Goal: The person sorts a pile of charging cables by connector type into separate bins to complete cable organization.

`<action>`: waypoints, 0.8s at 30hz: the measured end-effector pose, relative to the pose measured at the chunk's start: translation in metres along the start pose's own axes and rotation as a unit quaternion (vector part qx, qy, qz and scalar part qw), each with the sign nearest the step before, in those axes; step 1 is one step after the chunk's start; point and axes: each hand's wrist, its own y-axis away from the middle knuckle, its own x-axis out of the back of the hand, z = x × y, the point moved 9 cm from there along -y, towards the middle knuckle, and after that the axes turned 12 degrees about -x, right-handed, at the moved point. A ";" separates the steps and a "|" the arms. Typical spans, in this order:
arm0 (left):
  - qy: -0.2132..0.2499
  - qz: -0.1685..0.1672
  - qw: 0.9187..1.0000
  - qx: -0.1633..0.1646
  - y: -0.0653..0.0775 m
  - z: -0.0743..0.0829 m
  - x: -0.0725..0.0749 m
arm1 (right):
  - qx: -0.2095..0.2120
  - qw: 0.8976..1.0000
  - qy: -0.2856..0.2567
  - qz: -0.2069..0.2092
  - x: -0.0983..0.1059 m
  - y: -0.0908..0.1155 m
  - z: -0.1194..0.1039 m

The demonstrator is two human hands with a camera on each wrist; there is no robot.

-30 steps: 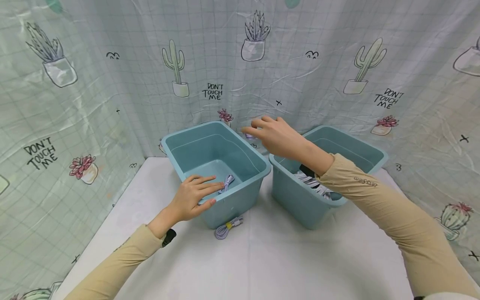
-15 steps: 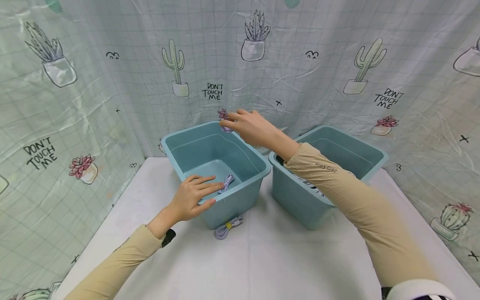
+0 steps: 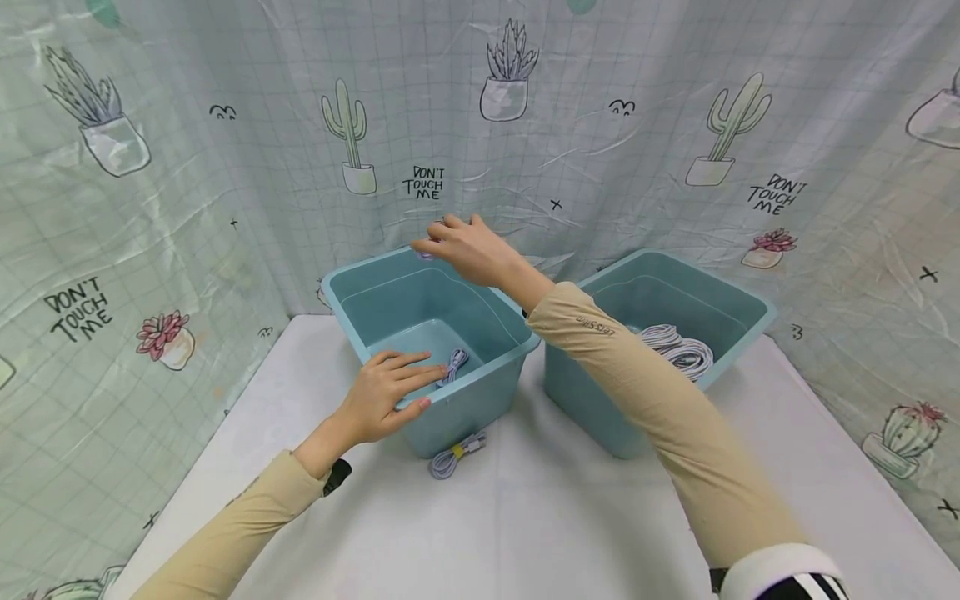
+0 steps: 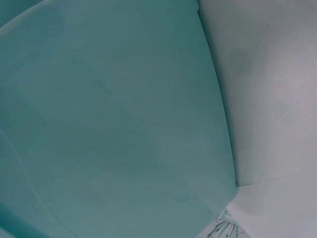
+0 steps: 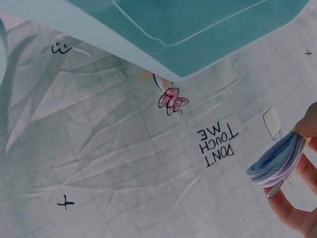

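In the head view my left hand (image 3: pixel 390 396) rests on the near-left rim of the left blue-green bin (image 3: pixel 468 408), its fingers fairly straight. A coiled pale cable (image 3: pixel 453 363) lies inside that bin, partly behind the fingertips. My right hand (image 3: pixel 474 252) is raised over the bin's far rim. It pinches a bundled lavender cable (image 5: pixel 277 161) between thumb and fingers, with a metal plug end showing in the right wrist view. From the head, only a sliver of this cable shows below the fingers. The left wrist view holds only the bin wall (image 4: pixel 124 124) and tabletop.
The right blue-green bin (image 3: pixel 592 408) holds several coiled cables (image 3: pixel 678 350), partly covered by my right sleeve. On the white table (image 3: pixel 525 533), a coiled cable with a yellow tie (image 3: pixel 450 460) lies before the left bin. A cactus-print curtain (image 3: pixel 555 150) hangs behind and at both sides.
My right hand has moved left with the lavender cable, from the gap between the bins to above the left bin's far side. The left hand stays put.
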 end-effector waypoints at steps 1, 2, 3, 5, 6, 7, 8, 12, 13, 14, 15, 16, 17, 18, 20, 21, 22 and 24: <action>0.000 -0.001 1.000 0.001 0.000 0.000 0.000 | 0.002 1.000 0.002 0.003 0.000 -0.001 -0.001; 0.000 -0.002 1.000 0.001 0.000 0.000 0.000 | 0.004 1.000 0.004 0.006 -0.001 -0.003 -0.002; 0.000 -0.002 1.000 0.002 0.000 0.000 0.000 | 0.007 1.000 0.006 0.008 -0.001 -0.004 -0.004; 0.000 -0.003 1.000 0.002 0.000 0.001 0.000 | 0.010 1.000 0.012 0.013 -0.002 -0.006 -0.005; 0.001 -0.003 1.000 0.002 0.000 0.001 0.001 | 0.012 1.000 0.013 0.015 -0.003 -0.007 -0.006; 0.000 -0.002 1.000 0.002 0.000 0.001 0.001 | 0.013 1.000 0.015 0.017 -0.003 -0.007 -0.007; 0.001 -0.002 1.000 0.002 0.000 0.001 0.001 | 0.014 1.000 0.015 0.019 -0.004 -0.008 -0.007; -0.001 0.001 1.000 0.000 0.000 0.002 0.001 | 0.013 0.999 0.024 0.024 -0.006 -0.010 -0.007; -0.002 0.001 1.000 -0.001 0.000 0.002 0.001 | 0.012 0.999 0.030 0.026 -0.007 -0.011 -0.006; -0.002 0.002 1.000 -0.001 0.000 0.003 0.000 | 0.011 0.999 0.037 0.027 -0.007 -0.011 -0.006; -0.002 0.003 1.000 -0.002 0.000 0.003 0.001 | 0.011 0.999 0.044 0.029 -0.008 -0.011 -0.005; -0.002 0.003 1.000 -0.001 0.000 0.003 0.001 | 0.011 0.998 0.050 0.032 -0.008 -0.010 -0.005; -0.002 0.003 1.000 -0.001 -0.001 0.002 0.001 | 0.011 0.998 0.055 0.032 -0.009 -0.010 -0.004; -0.002 0.002 1.000 -0.001 -0.001 0.002 0.001 | 0.012 0.998 0.059 0.033 -0.009 -0.009 -0.004; -0.003 0.000 1.000 0.001 -0.001 0.002 0.001 | 0.014 0.998 0.061 0.030 -0.011 -0.007 -0.003; -0.004 -0.001 1.000 0.002 -0.001 0.002 0.001 | 0.014 0.998 0.056 0.028 -0.011 -0.006 -0.003; -0.005 -0.002 1.000 0.002 -0.001 0.002 0.001 | 0.013 0.998 0.054 0.025 -0.012 -0.005 -0.002; -0.006 -0.004 1.000 0.003 0.000 0.002 0.001 | 0.011 0.999 0.048 0.019 -0.013 -0.002 -0.001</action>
